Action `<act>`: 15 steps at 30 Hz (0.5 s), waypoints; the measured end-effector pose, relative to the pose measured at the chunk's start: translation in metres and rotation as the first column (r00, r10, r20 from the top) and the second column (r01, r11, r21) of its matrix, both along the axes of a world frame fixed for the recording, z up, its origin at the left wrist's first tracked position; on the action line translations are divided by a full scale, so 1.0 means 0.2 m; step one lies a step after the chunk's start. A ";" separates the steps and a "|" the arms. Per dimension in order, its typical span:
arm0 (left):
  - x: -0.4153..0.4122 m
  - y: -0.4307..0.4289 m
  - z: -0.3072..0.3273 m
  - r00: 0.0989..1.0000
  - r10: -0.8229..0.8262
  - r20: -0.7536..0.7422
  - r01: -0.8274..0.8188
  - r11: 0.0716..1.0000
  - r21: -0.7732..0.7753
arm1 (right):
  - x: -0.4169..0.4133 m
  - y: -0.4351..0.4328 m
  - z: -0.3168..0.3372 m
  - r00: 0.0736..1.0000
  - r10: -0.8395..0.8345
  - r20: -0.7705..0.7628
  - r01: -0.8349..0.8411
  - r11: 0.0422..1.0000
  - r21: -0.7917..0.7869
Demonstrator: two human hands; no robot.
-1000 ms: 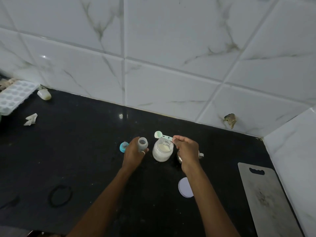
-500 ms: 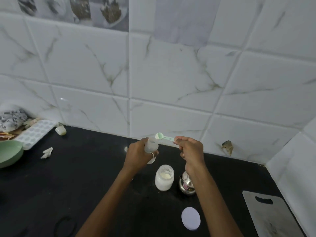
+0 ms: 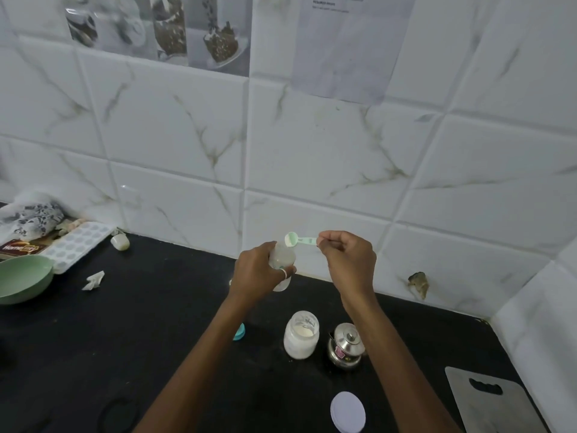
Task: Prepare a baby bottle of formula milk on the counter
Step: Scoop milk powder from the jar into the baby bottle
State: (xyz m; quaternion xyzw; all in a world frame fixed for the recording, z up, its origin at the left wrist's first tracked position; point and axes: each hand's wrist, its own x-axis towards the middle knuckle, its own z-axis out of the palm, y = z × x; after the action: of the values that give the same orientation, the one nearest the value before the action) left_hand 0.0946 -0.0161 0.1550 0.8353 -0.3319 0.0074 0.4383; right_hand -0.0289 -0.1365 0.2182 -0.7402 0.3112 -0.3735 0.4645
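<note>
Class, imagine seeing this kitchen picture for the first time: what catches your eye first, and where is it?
Two hands raised mid-frame: the left hand holds a small bottle, the right hand tips a green scoop at its mouth. Below, on the black counter, stands an open powder jar.

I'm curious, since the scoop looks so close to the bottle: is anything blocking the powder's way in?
Nothing visible blocks it. The green scoop, pinched by the right hand, sits tilted right above the open mouth of the baby bottle that the left hand holds up. No cap or teat covers it.
</note>
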 end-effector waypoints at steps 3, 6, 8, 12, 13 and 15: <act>-0.01 0.00 0.01 1.000 0.005 0.017 -0.005 1.000 -0.002 | 0.00 0.03 -0.02 1.000 -0.005 -0.006 0.004 0.989 -0.149; -0.01 0.00 0.03 1.000 0.005 0.023 -0.005 1.000 0.001 | 0.00 0.05 -0.05 1.000 -0.004 -0.002 0.003 0.948 -0.318; -0.01 0.00 0.03 1.000 0.006 0.027 -0.006 1.000 -0.003 | 0.01 0.05 -0.08 1.000 0.000 -0.006 -0.003 0.885 -0.466; -0.01 0.00 0.03 0.999 0.011 0.030 -0.011 1.000 -0.001 | 0.00 0.05 -0.12 0.999 0.029 -0.038 -0.048 0.662 -0.748; -0.02 0.00 0.03 1.000 0.014 0.027 -0.014 1.000 -0.002 | -0.01 0.04 -0.14 0.998 0.035 -0.054 -0.065 0.596 -0.800; -0.02 0.00 0.04 1.000 0.021 0.021 -0.021 1.000 -0.001 | -0.02 0.03 -0.16 0.996 0.038 -0.075 -0.085 0.481 -0.873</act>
State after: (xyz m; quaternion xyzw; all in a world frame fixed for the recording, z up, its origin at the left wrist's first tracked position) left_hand 0.0916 -0.0166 0.1622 0.8383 -0.3279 0.0210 0.4350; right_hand -0.0324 -0.1306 0.1858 -0.8924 0.0618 -0.4460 0.0295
